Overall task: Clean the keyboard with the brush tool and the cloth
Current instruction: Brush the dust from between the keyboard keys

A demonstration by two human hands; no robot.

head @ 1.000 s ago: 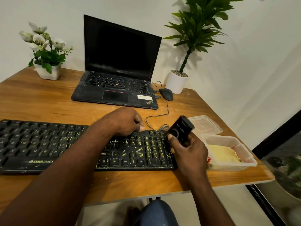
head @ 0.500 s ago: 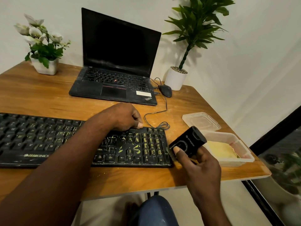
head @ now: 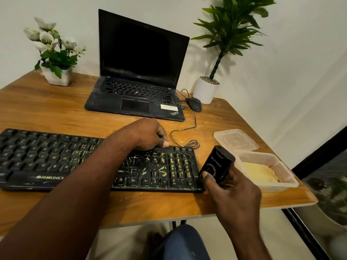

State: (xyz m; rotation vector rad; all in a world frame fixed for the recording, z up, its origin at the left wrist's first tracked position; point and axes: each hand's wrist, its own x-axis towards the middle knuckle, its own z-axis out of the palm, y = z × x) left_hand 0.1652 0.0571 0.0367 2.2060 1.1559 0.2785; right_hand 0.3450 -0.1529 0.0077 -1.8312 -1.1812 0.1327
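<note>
A long black keyboard (head: 56, 162) lies across the near part of the wooden table (head: 56, 113), with yellow crumbs over its right-hand keys. My left hand (head: 148, 134) grips the keyboard's far edge near the right end, fingers curled over it and thumb at the rim. My right hand (head: 232, 192) holds a black box-shaped brush tool (head: 216, 165) just off the keyboard's right end, thumb pressed on its face. A yellow cloth (head: 259, 171) lies in a clear plastic tub (head: 285, 182) to the right.
A black laptop (head: 139, 91) stands open at the back, with a mouse (head: 194, 104) and its cable (head: 185, 136) beside it. Potted plants stand at back left (head: 56, 76) and back right (head: 205, 91). A clear lid (head: 235, 139) lies behind the tub, near the table's right edge.
My right hand has carried the brush tool from over the keyboard's right keys to just past its right end. My left hand has stayed on the keyboard's far edge.
</note>
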